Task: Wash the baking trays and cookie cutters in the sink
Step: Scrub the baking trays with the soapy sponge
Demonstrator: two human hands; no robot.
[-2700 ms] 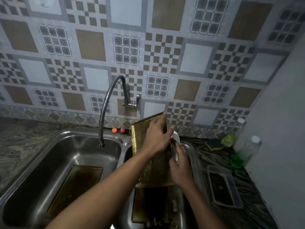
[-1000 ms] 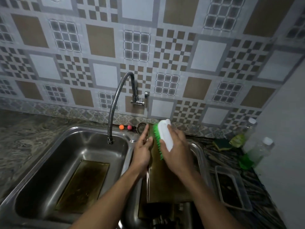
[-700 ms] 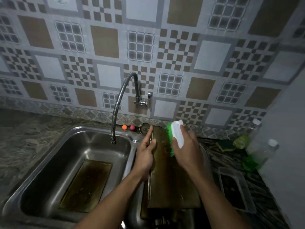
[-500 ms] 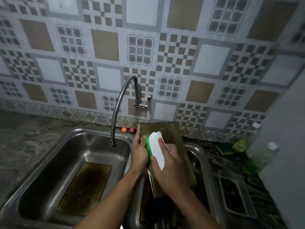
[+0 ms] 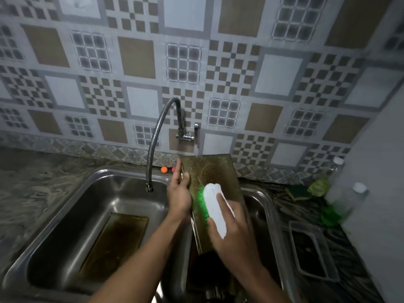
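Over the right-hand basin of the sink (image 5: 270, 204), as the head camera shows it, a person props a baking tray (image 5: 209, 171) up on end. Its lower edge is down in the basin and its top leans toward the tiled wall. The left hand (image 5: 178, 195) grips the tray's left rim near the top, thumb and fingers curled round the edge. The right hand (image 5: 235, 232) is wrapped over a white-backed scrubbing brush (image 5: 215, 212), whose green bristles press on the tray's stained face about midway up.

A second tray (image 5: 115, 241) lies flat on the floor of the left basin, near the spout of the flexible tap (image 5: 153, 154). I see no water running from it. Something dark sits low in the right basin. It may be the cookie cutters, but the light there is too poor to say.

The held tray looks like thin sheet metal: stiff, light enough for one hand, and likely slick once wet and soapy. The rim seems the right place to hold it, since its edge gives the fingers something to hook. A grip high on the side braces it against the brush's push. The bottom edge could skid on the steel.

On the counter to the right are a clear plastic tub (image 5: 310, 250), a green sponge (image 5: 299, 191) and some bottles (image 5: 358, 193).
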